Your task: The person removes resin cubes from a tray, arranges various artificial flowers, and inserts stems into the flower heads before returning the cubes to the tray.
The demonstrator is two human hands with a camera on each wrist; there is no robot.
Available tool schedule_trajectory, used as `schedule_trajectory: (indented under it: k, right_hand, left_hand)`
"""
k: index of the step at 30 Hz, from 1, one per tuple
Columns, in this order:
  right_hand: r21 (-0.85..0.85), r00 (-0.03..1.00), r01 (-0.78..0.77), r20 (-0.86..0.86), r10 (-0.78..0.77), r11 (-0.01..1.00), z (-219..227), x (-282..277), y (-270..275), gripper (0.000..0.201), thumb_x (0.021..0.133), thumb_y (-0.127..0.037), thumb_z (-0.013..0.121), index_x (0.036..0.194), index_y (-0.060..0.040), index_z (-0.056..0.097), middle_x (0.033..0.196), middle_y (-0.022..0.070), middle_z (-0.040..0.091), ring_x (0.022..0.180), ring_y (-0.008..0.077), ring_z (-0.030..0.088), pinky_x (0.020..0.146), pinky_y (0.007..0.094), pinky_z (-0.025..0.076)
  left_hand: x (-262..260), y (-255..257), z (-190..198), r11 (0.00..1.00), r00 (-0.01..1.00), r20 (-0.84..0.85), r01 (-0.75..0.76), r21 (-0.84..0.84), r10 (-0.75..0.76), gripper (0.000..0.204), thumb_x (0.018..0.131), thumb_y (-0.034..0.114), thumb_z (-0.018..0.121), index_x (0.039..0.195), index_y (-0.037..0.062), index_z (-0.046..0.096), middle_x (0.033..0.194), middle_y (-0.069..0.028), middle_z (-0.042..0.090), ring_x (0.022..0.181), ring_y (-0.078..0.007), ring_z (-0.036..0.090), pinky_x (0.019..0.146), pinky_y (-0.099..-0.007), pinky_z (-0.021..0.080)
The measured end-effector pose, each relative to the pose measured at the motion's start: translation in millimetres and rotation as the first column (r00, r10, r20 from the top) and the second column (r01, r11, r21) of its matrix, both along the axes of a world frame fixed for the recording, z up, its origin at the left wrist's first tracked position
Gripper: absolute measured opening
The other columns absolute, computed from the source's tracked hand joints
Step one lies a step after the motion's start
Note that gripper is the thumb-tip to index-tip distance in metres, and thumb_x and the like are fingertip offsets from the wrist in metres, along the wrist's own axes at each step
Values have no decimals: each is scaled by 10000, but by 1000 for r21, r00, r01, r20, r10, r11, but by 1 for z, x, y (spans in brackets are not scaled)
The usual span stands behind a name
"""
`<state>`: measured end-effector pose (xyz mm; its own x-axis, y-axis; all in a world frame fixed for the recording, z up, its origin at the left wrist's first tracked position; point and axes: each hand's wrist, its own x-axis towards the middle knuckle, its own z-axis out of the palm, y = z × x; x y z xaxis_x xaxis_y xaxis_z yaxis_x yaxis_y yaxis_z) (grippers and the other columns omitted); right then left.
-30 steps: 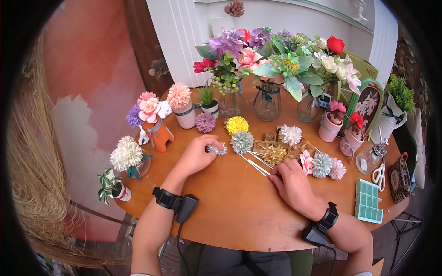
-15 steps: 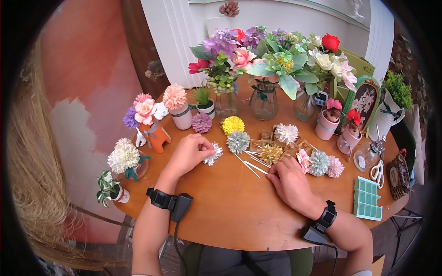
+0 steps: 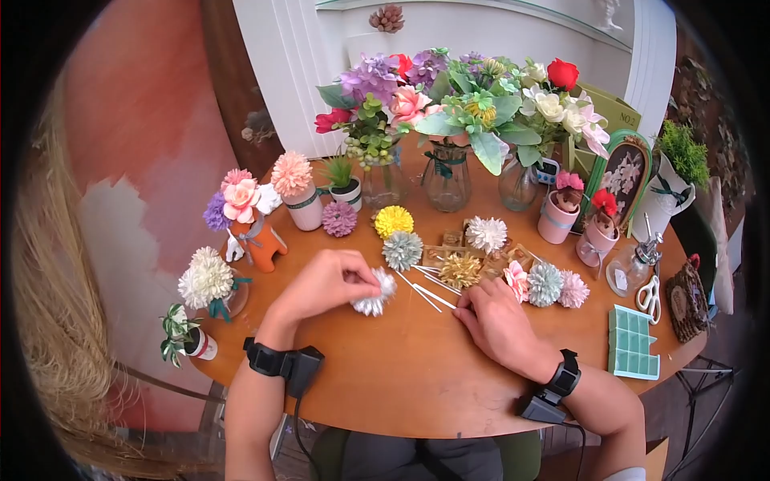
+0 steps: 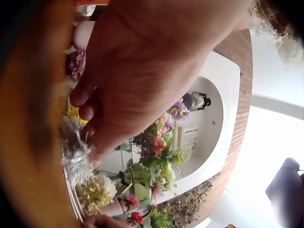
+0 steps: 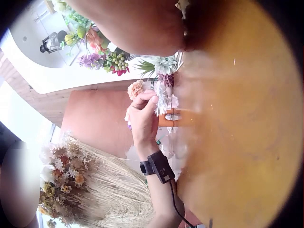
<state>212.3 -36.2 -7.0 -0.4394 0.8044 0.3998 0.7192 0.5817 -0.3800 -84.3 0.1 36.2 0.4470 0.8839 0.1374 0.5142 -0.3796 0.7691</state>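
My left hand (image 3: 325, 284) pinches a silvery-white artificial flower head (image 3: 377, 298) between thumb and fingertips, close over the table. In the left wrist view its shiny petals (image 4: 76, 152) fan out below the fingertips. On the right, my right hand (image 3: 501, 325) rests on the table, fingers loosely bent and partly hidden in its own wrist view. Several thin white sticks (image 3: 429, 293) lie just left of its fingertips. A gold flower head (image 3: 459, 271) is right behind them, with a grey-green one (image 3: 402, 250) and a yellow one (image 3: 394, 222) further left.
Pink and blue-grey flower heads (image 3: 545, 284) lie beyond the right hand. Glass vases (image 3: 447, 188) of flowers stand at the back. To the right are a teal compartment tray (image 3: 634, 342), scissors (image 3: 649, 300) and a glass spray bottle (image 3: 630, 272). An orange animal-shaped pot (image 3: 261, 245) stands left.
My left hand has drawn the silvery-white flower head toward the right and nearer the body, with more of its petals now showing. The right hand stays beside the sticks. The head view has shifted slightly.
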Motion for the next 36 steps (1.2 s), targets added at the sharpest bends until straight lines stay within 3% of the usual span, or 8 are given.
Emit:
schedule_trajectory:
  k: [3, 7, 10, 19, 22, 24, 30, 36]
  right_hand:
    - [-11, 1000, 10, 23, -10, 1000, 1, -2, -2, 148, 874, -142, 664, 878, 0, 623, 891, 168, 596, 906, 337, 550, 821, 414, 449]
    - [48, 997, 9, 76, -12, 999, -4, -3, -2, 133, 885, -118, 632, 871, 10, 600, 879, 176, 584, 882, 344, 535, 802, 424, 440]
    - [114, 993, -2, 116, -11, 993, -8, -7, -3, 110, 893, -83, 592, 874, 23, 570, 870, 180, 568, 854, 349, 518, 776, 435, 429]
    - [-102, 953, -7, -303, -24, 995, 1, -12, -4, 129, 906, 7, 570, 1012, 44, 505, 935, 225, 557, 921, 395, 545, 805, 464, 451]
    - [60, 947, -60, -312, 76, 996, 5, -13, -4, 151, 921, -5, 592, 1058, 20, 533, 947, 207, 583, 904, 369, 595, 762, 430, 485]
    - [-120, 892, -154, -444, 86, 981, 3, -12, -7, 185, 927, -35, 630, 1096, -2, 560, 921, 156, 629, 811, 294, 649, 707, 371, 519]
    - [-246, 744, -394, -651, 150, 886, -5, -13, -3, 133, 934, -75, 665, 1033, 5, 628, 909, 98, 712, 812, 163, 700, 721, 303, 561]
    - [-224, 765, -346, -629, 136, 911, -4, -15, -3, 112, 916, -92, 688, 1007, -26, 679, 930, 84, 733, 820, 169, 711, 730, 299, 561]
  left_hand:
    - [22, -7, -10, 986, 985, -39, 166, 3, -166, 119, 810, 98, 790, 845, 2, 727, 806, -15, 648, 709, -68, 571, 615, -233, 440]
    - [36, -9, -20, 962, 992, 78, 114, -247, -97, 160, 812, 150, 800, 867, 19, 726, 783, -10, 663, 722, -73, 589, 646, -243, 481]
    - [35, -9, -20, 973, 994, 46, 103, -208, -95, 168, 818, 162, 802, 887, 28, 727, 764, -1, 662, 706, -64, 570, 631, -248, 473]
    - [55, -15, -30, 974, 974, 42, 226, -34, -224, 148, 812, 122, 792, 932, 46, 751, 848, 3, 640, 729, -77, 539, 631, -244, 440]
    - [54, -15, -30, 973, 974, 68, 221, -70, -216, 131, 818, 112, 763, 930, 45, 751, 852, -36, 641, 727, -130, 567, 658, -273, 474]
    - [55, -15, -30, 972, 973, 75, 223, -70, -218, 133, 818, 110, 763, 933, 43, 753, 852, -41, 641, 736, -135, 577, 658, -274, 475]
    - [55, -15, -32, 972, 973, 92, 219, -88, -211, 157, 813, 118, 790, 946, 39, 760, 855, -8, 630, 740, -89, 547, 644, -248, 448]
    - [58, -16, -36, 974, 972, 102, 217, -63, -210, 178, 812, 125, 795, 951, 23, 750, 848, -14, 623, 741, -91, 545, 644, -249, 447]
